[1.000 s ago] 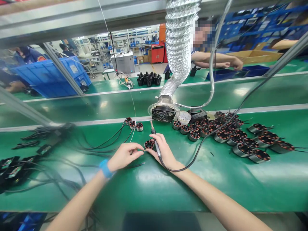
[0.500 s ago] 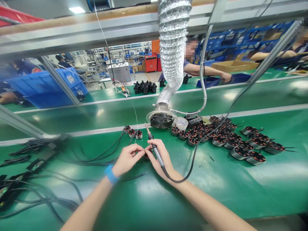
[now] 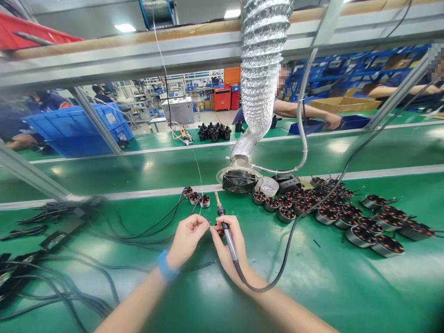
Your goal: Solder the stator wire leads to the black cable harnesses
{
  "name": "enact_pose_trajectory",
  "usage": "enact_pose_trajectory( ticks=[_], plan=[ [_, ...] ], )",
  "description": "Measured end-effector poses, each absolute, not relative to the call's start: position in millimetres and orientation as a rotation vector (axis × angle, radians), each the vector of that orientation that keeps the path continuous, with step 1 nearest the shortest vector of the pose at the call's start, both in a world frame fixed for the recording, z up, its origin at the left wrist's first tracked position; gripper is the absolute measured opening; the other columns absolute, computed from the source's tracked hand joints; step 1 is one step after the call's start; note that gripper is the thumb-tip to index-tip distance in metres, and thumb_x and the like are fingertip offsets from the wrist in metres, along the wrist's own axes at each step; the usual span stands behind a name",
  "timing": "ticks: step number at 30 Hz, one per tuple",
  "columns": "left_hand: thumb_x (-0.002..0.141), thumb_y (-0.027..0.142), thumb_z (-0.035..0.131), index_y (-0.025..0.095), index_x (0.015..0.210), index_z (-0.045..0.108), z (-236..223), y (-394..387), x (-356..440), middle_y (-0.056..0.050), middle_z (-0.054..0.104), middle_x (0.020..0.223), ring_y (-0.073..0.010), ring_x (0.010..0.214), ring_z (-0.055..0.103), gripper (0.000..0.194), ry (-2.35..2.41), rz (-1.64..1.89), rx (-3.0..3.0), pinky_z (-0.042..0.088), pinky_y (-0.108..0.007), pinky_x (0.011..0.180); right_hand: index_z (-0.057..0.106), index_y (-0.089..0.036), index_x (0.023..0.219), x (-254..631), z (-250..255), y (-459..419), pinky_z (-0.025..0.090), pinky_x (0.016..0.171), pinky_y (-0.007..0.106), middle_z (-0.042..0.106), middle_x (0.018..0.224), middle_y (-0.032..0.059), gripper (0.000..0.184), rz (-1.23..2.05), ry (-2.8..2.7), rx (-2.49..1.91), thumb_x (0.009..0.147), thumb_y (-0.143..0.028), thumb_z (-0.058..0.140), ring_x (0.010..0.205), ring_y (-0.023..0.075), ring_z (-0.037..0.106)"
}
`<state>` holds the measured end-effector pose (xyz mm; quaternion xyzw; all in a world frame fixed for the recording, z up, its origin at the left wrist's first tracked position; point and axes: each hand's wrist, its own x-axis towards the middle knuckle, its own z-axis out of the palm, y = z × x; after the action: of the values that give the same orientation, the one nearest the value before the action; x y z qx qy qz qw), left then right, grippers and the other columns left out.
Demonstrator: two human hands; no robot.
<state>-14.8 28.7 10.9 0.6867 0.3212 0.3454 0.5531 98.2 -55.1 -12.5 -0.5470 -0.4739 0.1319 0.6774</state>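
Copper-wound cabled stators (image 3: 204, 200): three are lying beyond left fingers (image 3: 198, 222), pinched together; uncabled stators (image 3: 327, 217) are seemingly waiting rightward of right fingers (image 3: 233, 222) clasping soldering iron (image 3: 230, 244).

Blue crates (image 3: 64, 126) at far left, red cabinet (image 3: 222, 98) behind, cardboard box (image 3: 345, 105) at right.

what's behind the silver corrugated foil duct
Behind the silver corrugated foil duct, a person's bare forearm extends rightward; the duct hides most of their torso.

Both forearms (image 3: 138, 291) are slanting inward; the left hand (image 3: 187, 238) is pinching, the right hand (image 3: 239, 240) is curling beside it.
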Motion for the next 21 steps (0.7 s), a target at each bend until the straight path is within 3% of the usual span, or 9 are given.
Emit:
enact_pose_trajectory(
  ticks=[9,16,21],
  plan=[
    [0.083,0.034,0.066,0.015,0.076,0.061,8.2,29.2,-13.6,-0.001,0.062,0.074,-0.0128,0.070,0.055,0.021,0.771,0.781,1.559,0.044,-0.024,0.068,0.053,-0.028,0.107,97.3,-17.4,-53.9,0.056,0.071,0.033,0.052,0.102,0.0040,0.019,0.283,-1.140,-1.255,0.091,-0.017,0.052,0.081,0.0177,0.060],
    [0.082,0.023,0.060,0.015,0.077,0.062,13.9,23.5,-14.4,-0.001,0.062,0.073,-0.0129,0.068,0.054,0.010,0.805,0.710,1.723,0.043,-0.023,0.065,0.050,-0.029,0.120,106.1,-8.3,-58.5,0.054,0.087,0.041,0.052,0.113,0.0081,0.038,0.037,-1.290,-1.295,0.086,-0.018,0.064,0.103,0.0239,0.057],
    [0.084,0.024,0.058,0.015,0.080,0.063,17.1,13.5,-14.9,0.001,0.060,0.071,-0.0122,0.066,0.050,0.011,0.768,0.618,1.848,0.040,-0.022,0.062,0.051,-0.027,0.121,109.6,-7.5,-58.7,0.055,0.086,0.034,0.053,0.111,0.0068,0.032,0.107,-1.333,-1.185,0.093,-0.011,0.053,0.095,0.0168,0.063]
  ],
)
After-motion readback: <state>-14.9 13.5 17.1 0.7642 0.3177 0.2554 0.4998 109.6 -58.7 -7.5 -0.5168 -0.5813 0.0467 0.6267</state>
